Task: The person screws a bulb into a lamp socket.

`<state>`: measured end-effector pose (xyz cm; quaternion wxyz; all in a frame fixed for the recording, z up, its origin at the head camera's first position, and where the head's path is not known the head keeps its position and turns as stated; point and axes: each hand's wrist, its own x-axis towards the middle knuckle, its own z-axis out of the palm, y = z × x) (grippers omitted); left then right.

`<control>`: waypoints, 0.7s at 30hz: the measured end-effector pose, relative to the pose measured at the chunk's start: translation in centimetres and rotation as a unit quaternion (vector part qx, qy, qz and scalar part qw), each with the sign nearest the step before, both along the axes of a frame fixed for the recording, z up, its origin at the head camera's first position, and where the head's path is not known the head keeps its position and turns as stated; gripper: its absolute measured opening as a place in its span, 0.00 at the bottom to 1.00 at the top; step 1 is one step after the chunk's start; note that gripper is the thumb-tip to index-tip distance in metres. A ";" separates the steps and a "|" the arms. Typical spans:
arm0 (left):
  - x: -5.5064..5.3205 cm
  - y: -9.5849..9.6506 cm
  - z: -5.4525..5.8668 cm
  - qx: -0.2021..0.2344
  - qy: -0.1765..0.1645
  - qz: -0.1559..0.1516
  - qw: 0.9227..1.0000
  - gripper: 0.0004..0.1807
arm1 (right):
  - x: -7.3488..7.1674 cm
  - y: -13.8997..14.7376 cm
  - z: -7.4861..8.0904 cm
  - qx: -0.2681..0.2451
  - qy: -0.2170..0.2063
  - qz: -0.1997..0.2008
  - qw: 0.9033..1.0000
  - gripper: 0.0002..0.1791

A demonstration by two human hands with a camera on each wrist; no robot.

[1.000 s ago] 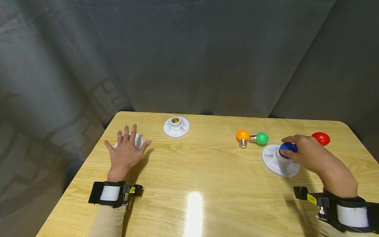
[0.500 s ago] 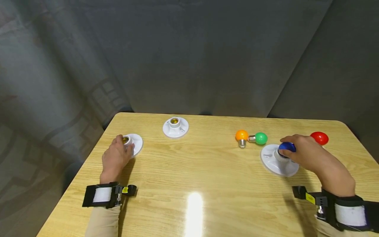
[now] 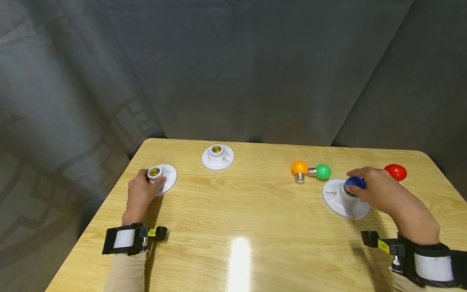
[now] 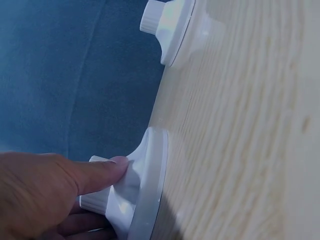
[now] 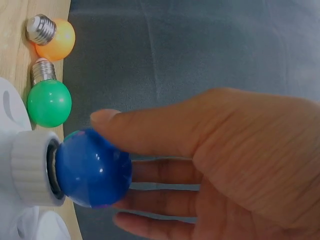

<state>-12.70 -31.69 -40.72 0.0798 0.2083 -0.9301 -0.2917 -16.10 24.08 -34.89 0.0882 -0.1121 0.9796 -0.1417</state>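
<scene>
My right hand (image 3: 381,190) holds a blue light bulb (image 5: 95,167), thumb on one side and fingers on the other. The bulb sits in the mouth of a white round lamp holder (image 3: 335,196) on the table; its screw base is mostly hidden, with a bit of metal showing at the rim. At the table's left, my left hand (image 3: 140,192) grips a second white lamp holder (image 3: 169,178), its thumb against the collar in the left wrist view. Brass thread shows inside that holder's mouth, with no bulb in it.
Farther back stands a third lamp holder (image 3: 217,162), its socket without a bulb. An orange bulb (image 3: 299,167) and a green bulb (image 3: 323,172) lie close together near the right-hand holder. Beyond my right wrist lies a red bulb (image 3: 395,172). A dark curtain (image 3: 248,73) hangs behind the table.
My left hand was spread over the left lamp holder; it has drawn back and taken hold of the collar, uncovering the socket. My right hand stays on the blue bulb.
</scene>
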 end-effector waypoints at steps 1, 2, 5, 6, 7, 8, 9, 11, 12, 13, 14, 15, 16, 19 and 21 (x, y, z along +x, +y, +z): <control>0.0 0.0 0.0 0.006 0.002 0.004 1.000 0.33 | 0.0 -0.1 0.0 0.001 0.005 -0.001 1.000 0.30; 0.0 0.0 -0.1 0.011 0.004 0.007 1.000 0.33 | 0.0 -0.2 0.0 0.001 0.013 -0.002 1.000 0.30; 0.0 0.1 -0.1 0.018 0.008 0.014 1.000 0.33 | 0.1 -0.8 0.1 0.001 0.038 -0.005 0.999 0.29; 0.0 0.1 -0.1 0.018 0.009 0.014 1.000 0.33 | 0.2 -1.1 0.1 0.001 0.048 -0.005 0.999 0.28; 0.0 0.1 0.0 0.018 0.009 0.015 1.000 0.33 | 0.3 -1.4 0.1 -0.001 0.060 -0.005 0.998 0.28; 0.0 0.2 0.0 0.017 0.010 0.015 1.000 0.32 | 0.4 -1.8 0.1 -0.001 0.077 -0.002 0.997 0.27; 0.1 0.2 0.0 0.017 0.012 0.015 1.000 0.32 | 0.5 -2.2 0.0 -0.003 0.093 0.004 0.996 0.26; 0.1 0.3 0.1 0.013 0.013 0.013 1.000 0.32 | 0.7 -3.1 -0.1 -0.009 0.126 0.014 0.992 0.24; 0.2 0.4 0.1 0.011 0.014 0.010 1.000 0.32 | 0.7 -3.6 -0.2 -0.014 0.143 0.020 0.989 0.23; 0.2 0.5 0.2 0.010 0.016 0.007 1.000 0.31 | 0.8 -4.0 -0.3 -0.019 0.158 0.027 0.987 0.22; 0.2 0.5 0.2 0.011 0.016 0.003 1.000 0.31 | 0.8 -4.5 -0.4 -0.024 0.168 0.031 0.985 0.21; 0.2 0.6 0.2 0.012 0.014 -0.002 1.000 0.31 | 0.8 -4.9 -0.5 -0.032 0.173 0.038 0.984 0.20; 0.1 0.7 0.2 0.014 0.012 -0.005 1.000 0.31 | 0.7 -5.3 -0.7 -0.038 0.179 0.042 0.982 0.19; 0.1 1.0 0.3 0.024 0.006 -0.012 1.000 0.31 | 0.4 -6.2 -1.3 -0.059 0.167 0.057 0.983 0.18; 0.1 1.2 0.3 0.030 -0.001 -0.017 0.999 0.32 | 0.1 -6.7 -1.8 -0.072 0.148 0.059 0.985 0.19</control>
